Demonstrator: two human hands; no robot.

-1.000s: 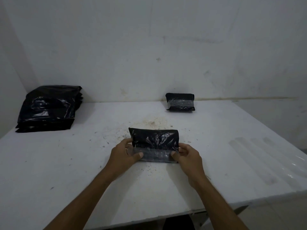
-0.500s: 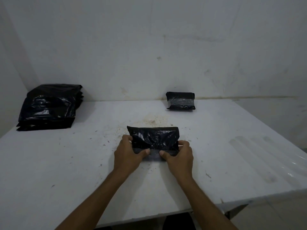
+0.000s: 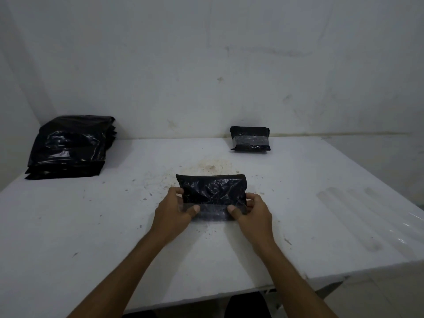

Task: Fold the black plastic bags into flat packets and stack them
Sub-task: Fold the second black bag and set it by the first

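While the left hand (image 3: 173,211) pinches one end, the right hand (image 3: 251,213) pinches the other of the folded black bag (image 3: 212,191).

The folded bag (image 3: 212,191) near the tabletop's front edge is thin black plastic, crinkled and glossy, with a paler, translucent-looking band along its near side. The packet (image 3: 250,139) near the back edge is the same shiny black film, crossed by a greyish glossy strip. The pile of bags (image 3: 68,145) at the back left corner is smooth, reflective black plastic. The tabletop (image 3: 68,226) is white, matt, scuffed and speckled with brownish stains; its right edge shows a sheen. The wall (image 3: 206,65) is matt white, blotchy.
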